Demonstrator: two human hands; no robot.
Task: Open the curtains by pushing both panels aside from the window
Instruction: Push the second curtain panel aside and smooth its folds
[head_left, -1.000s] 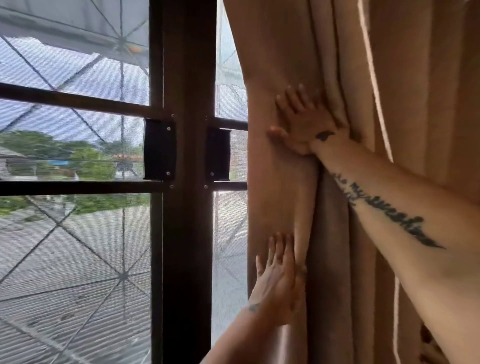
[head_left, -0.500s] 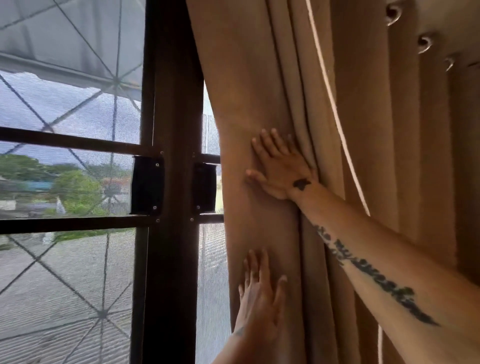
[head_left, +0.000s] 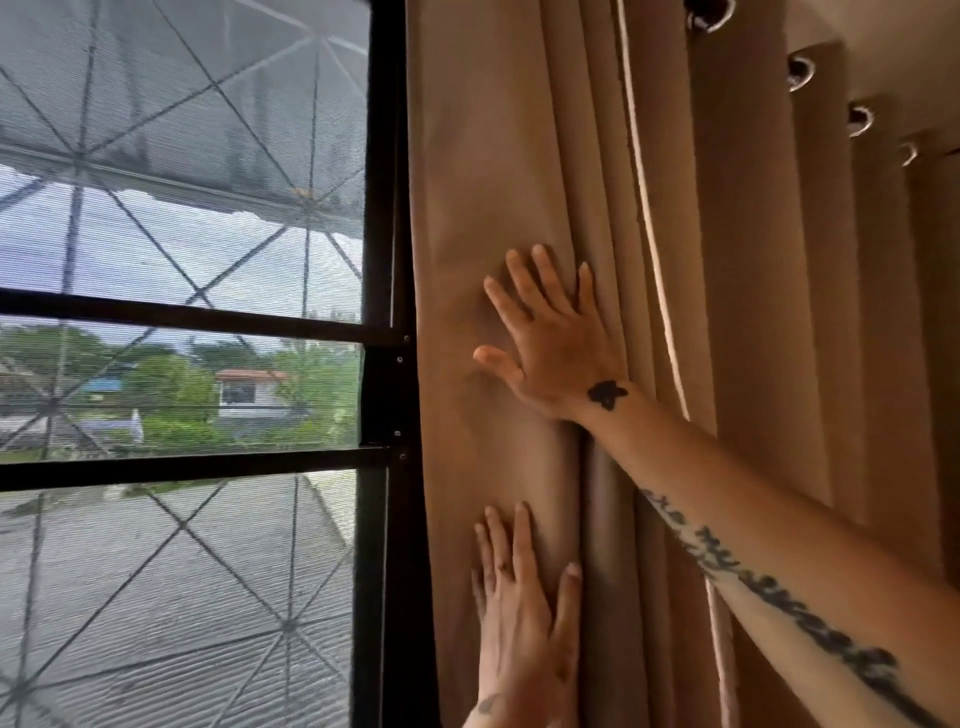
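Head view: tan pleated fabric curtain panel (head_left: 519, 182) hanging vertically, bunched right of the black metal window frame (head_left: 384, 364). Right hand (head_left: 553, 343) above, left hand (head_left: 519, 608) below, both flat, fingers spread, gripping nothing. Rightward push likely next.

The tan curtain panel (head_left: 493, 182), bunched in folds, fills the right side against the dark window frame (head_left: 387, 364) with 2 hands (head_left: 558, 353) (head_left: 522, 618) flat on its leading fold, while the meshed window (head_left: 182, 234) to the left lies uncovered, crossed by 2 black bars (head_left: 182, 314).
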